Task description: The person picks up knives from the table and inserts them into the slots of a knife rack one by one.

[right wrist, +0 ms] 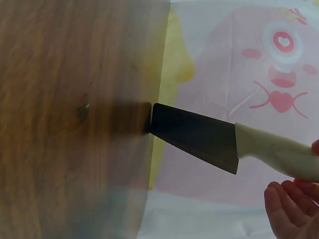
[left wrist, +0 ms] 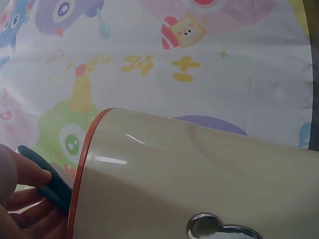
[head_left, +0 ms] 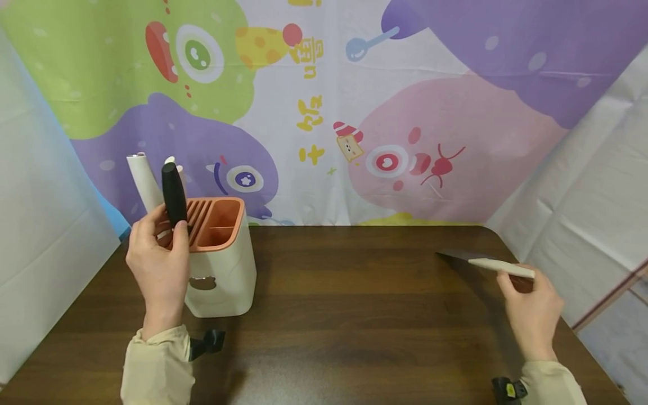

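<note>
At the left stands a cream knife holder (head_left: 223,287) with an orange slotted top. My left hand (head_left: 159,256) pinches an upright black handle (head_left: 174,191) between thumb and fingers at the slots; whatever lies below the handle is hidden. The left wrist view shows this handle (left wrist: 47,179) right at the orange rim. Over at the right, my right hand (head_left: 534,306) holds a kitchen knife (head_left: 501,266) by its cream handle. Its broad dark blade (right wrist: 194,137) points left and inward, with the tip close over the table.
White handles (head_left: 144,180) stand in the holder behind the left hand. Orange divided compartments (head_left: 223,219) lie right of the slots. The dark wooden table (head_left: 354,315) stretches between both hands, with a cartoon-printed cloth (head_left: 324,185) behind it.
</note>
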